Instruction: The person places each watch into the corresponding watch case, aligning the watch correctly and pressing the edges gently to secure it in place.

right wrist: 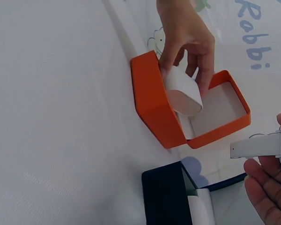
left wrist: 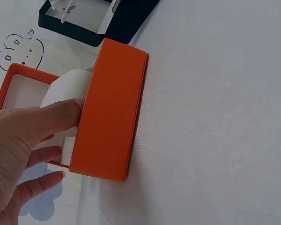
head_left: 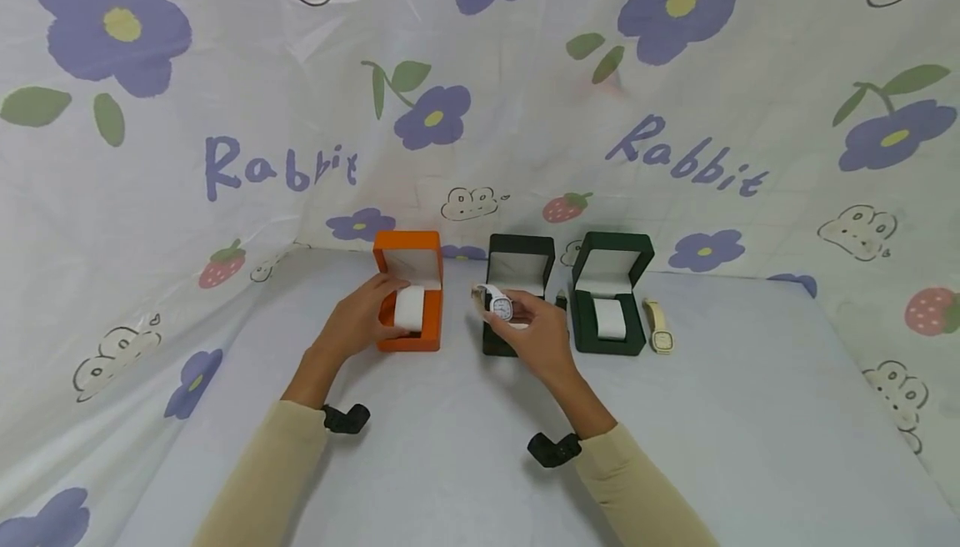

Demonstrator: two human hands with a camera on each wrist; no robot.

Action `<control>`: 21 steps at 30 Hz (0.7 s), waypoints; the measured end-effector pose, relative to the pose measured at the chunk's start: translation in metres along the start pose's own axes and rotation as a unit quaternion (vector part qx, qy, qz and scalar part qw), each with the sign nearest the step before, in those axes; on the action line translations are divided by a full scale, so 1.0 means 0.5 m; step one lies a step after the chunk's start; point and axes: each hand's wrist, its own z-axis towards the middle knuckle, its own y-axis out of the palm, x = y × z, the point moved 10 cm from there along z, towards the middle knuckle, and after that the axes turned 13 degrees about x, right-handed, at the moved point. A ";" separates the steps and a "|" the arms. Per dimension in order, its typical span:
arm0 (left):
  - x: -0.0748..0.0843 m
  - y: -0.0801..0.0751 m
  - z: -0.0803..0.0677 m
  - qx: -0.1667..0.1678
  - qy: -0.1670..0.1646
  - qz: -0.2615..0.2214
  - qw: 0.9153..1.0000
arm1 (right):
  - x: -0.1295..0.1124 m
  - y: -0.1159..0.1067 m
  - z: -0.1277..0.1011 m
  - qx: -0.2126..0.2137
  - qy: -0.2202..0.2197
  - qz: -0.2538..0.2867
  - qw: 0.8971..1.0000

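Observation:
My left hand reaches into the open orange watch box and pinches its white cushion between thumb and fingers. In the right wrist view this cushion sits tilted in the box, its end standing above the rim. A white watch is held by my right hand, over the middle dark green box. Its white strap sticks out straight past the fingertips in the right wrist view. Hand and watch hide most of the middle box's inside.
Right of the middle box stands another open green box with a white cushion. A gold watch lies to its right. Something dark and narrow shows between the green boxes. A patterned cloth hangs behind.

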 end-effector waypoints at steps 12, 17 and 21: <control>0.035 -0.032 -0.023 0.069 0.063 -0.051 0.994 | 0.001 -0.019 -0.007 0.005 0.000 0.023 1.000; 0.042 -0.042 -0.023 0.080 0.051 -0.092 0.991 | 0.002 -0.027 -0.009 0.008 0.006 0.034 0.999; 0.050 -0.050 -0.023 0.101 0.050 -0.127 0.985 | -0.022 -0.039 -0.012 0.007 0.011 0.045 0.999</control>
